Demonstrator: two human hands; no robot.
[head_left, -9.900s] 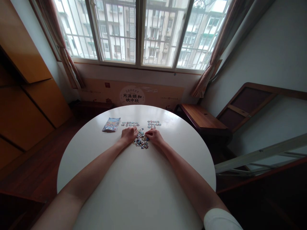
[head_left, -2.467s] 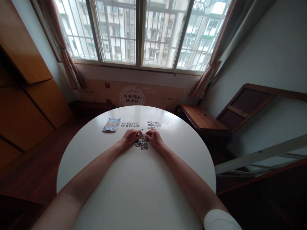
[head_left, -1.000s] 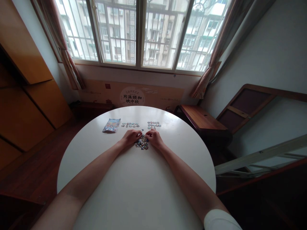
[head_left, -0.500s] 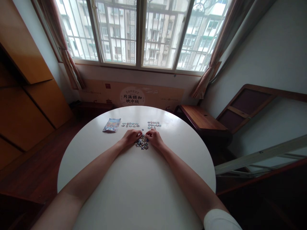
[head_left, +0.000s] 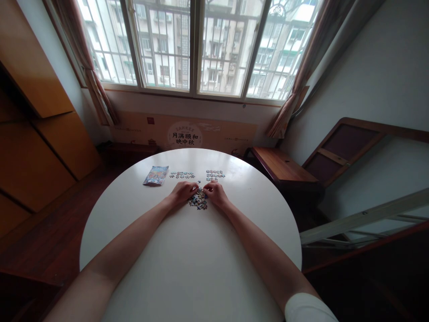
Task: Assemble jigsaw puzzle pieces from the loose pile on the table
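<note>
A small heap of colourful jigsaw pieces lies near the middle of a round white table. My left hand rests at the heap's left edge with its fingers curled together in a pinch. My right hand sits at the heap's right edge, also pinched. The fingertips of both hands nearly meet above the heap; whatever they hold is too small to make out.
Beyond the heap lie two small joined puzzle patches, one to the left and one to the right, and a printed packet lies further left. A wooden bench stands past the table's right edge, under a barred window.
Over ten seconds both hands have stayed at the heap, with fingertips drawn closer together above it. In the last second nothing visibly moves.
</note>
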